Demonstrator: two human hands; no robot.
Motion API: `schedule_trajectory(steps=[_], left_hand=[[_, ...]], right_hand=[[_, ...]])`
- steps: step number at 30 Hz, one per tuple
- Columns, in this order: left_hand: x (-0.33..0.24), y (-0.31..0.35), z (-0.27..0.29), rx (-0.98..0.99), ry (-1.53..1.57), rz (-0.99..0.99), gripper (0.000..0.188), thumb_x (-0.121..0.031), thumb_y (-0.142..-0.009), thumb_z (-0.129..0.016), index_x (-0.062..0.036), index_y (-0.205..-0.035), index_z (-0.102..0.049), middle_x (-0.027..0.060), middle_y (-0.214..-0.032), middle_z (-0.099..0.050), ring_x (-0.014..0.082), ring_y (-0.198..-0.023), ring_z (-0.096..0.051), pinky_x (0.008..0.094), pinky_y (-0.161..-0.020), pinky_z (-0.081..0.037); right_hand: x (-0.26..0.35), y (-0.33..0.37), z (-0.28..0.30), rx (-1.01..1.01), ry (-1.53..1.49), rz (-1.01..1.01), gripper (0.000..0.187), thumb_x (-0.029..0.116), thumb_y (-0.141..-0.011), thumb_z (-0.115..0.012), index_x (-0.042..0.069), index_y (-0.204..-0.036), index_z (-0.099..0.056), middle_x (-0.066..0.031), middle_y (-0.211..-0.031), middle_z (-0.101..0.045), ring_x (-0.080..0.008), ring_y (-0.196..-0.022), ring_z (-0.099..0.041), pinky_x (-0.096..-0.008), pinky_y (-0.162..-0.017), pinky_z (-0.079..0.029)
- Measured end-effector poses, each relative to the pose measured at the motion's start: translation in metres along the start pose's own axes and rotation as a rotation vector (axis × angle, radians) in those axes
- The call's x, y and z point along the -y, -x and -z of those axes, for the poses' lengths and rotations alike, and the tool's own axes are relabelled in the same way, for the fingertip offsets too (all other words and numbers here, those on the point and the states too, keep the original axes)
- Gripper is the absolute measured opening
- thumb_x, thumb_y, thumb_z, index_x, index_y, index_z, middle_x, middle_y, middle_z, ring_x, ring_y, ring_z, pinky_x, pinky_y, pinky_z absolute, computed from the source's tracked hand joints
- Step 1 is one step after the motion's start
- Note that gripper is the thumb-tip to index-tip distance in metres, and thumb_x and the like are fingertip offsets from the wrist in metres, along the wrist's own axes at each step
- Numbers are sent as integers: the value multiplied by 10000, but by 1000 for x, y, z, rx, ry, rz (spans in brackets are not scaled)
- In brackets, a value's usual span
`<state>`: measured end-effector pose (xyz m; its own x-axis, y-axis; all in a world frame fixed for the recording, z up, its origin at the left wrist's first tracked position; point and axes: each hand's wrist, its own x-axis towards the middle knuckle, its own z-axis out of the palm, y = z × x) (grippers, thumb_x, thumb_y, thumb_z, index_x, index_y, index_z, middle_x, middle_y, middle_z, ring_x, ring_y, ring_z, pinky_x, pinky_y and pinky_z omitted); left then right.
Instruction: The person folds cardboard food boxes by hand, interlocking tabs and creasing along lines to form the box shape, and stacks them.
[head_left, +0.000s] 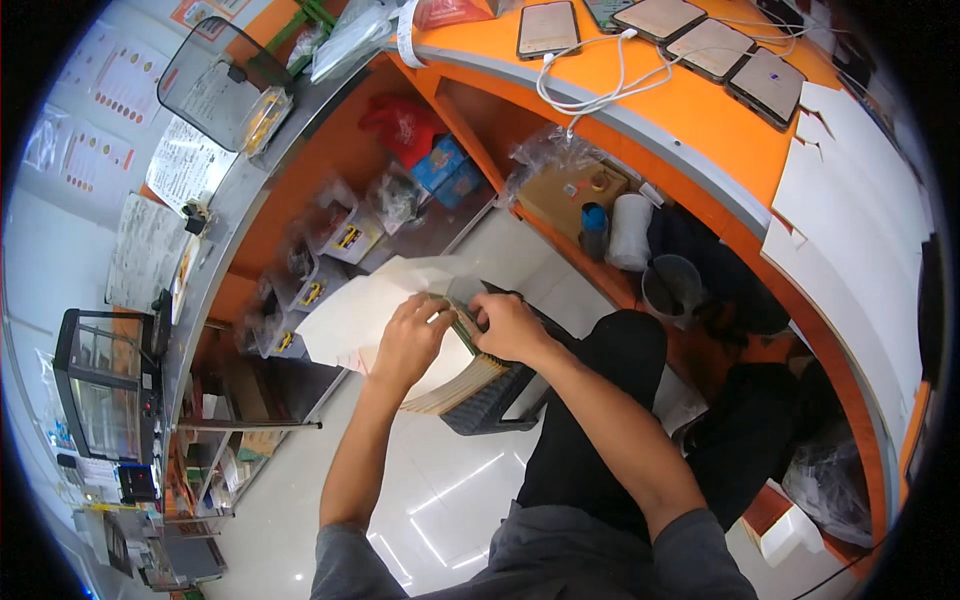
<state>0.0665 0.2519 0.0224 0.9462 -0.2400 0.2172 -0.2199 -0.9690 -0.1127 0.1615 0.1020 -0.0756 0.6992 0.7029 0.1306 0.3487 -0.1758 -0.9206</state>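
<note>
My left hand [408, 342] and my right hand [507, 327] come close together over a stack of pale folded paper or card pieces [465, 388], whose layered edges face me. This stack rests on a dark stool [490, 410] in front of my knees. Both hands have their fingers curled and closed on the upper edge of the top piece, where a green strip [463, 328] shows between them. A large white sheet [345, 318] spreads out to the left, under and beyond my left hand. The exact fold under my fingertips is partly hidden.
An orange counter [680, 105] with several phones [548, 30] and white cables [610, 90] curves ahead and right. Under it stand a plastic bucket [672, 285] and a blue-capped bottle [594, 228]. Clear bins [350, 235] line the left shelf, near a glass display case [108, 385].
</note>
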Motion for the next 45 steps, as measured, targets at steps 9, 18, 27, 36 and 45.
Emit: schedule_trajectory(steps=[9, 18, 27, 36, 45], left_hand=[[-2, 11, -4, 17, 109, -20, 183, 6, -761, -681, -52, -914, -762, 58, -981, -737, 258, -993, -653, 384, -857, -565], [7, 1, -16, 189, 128, -46, 134, -28, -777, -642, -47, -861, -745, 65, -910, -719, 253, -965, -654, 353, -866, -553], [-19, 14, -23, -8, 221, 221, 291, -40, -872, -598, -42, -1155, -668, 115, -1193, -651, 292, -1042, -656, 382, -885, -562], [-14, 11, -36, 126, 172, 122, 294, -44, -907, -581, -74, -1187, -667, 131, -1207, -662, 328, -1099, -653, 410, -926, -554], [7, 12, -41, 124, 45, 354, 161, -103, -915, -631, -65, -1068, -662, 109, -1123, -659, 345, -1026, -639, 452, -857, -544]], right_hand=[[14, -4, -9, -51, 283, 49, 142, 126, -801, -691, -12, -768, -682, -266, -775, -686, -449, -753, -692, -530, -719, -565], [-10, 0, -21, -101, -7, 172, 169, 132, -858, -648, -9, -768, -676, -238, -812, -696, -461, -786, -682, -522, -731, -551], [-9, 20, -24, -115, -144, 112, 149, 105, -929, -580, -27, -945, -646, -263, -955, -673, -456, -919, -654, -522, -810, -520], [6, 68, 25, -298, -259, 76, 213, -15, -937, -540, -22, -1112, -662, -174, -991, -699, -281, -900, -718, -374, -776, -573], [171, 205, 227, -631, 557, 607, 319, -36, -668, -728, 50, -976, -725, -104, -913, -708, -282, -781, -695, -375, -676, -566]])
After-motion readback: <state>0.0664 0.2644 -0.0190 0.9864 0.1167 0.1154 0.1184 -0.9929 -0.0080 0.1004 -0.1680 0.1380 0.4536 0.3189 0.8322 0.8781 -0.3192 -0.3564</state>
